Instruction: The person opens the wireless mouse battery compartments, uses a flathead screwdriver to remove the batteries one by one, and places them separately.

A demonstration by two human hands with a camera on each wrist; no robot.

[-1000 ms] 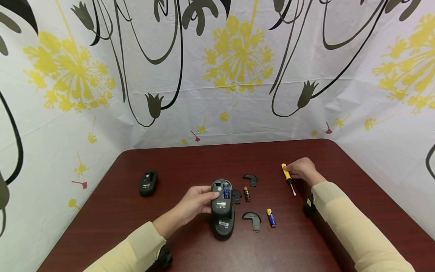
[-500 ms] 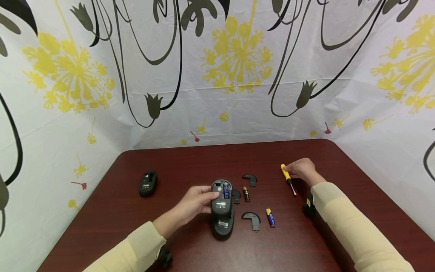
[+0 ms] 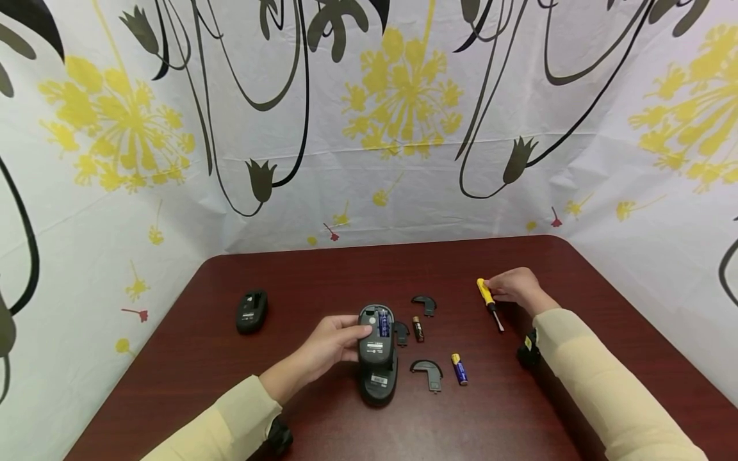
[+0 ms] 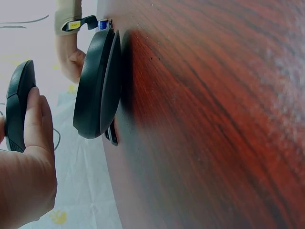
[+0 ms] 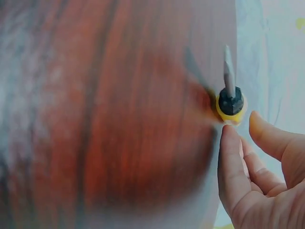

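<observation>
Dark red wood, the table fills my view, with a flowered sheet hung behind it. At its middle I have my left hand curled round the left flank of an upturned black mouse, thumb on its underside beside the open bay where a blue cell sits; the left wrist view shows a second black shell standing on edge just past the one I grip. Far right, my right hand rests at the yellow handle of the screwdriver, which lies flat on the wood, tip toward me; the wrist view shows my fingers loosely bent beside the handle, touching but not closed round it. My worry: the round handle could roll away from so light a touch, and the loose cell could drop out if I tip the mouse. Around the mouse lie two small covers, a dark battery, a blue battery, and a spare mouse far left; the batteries sit between my hands.
</observation>
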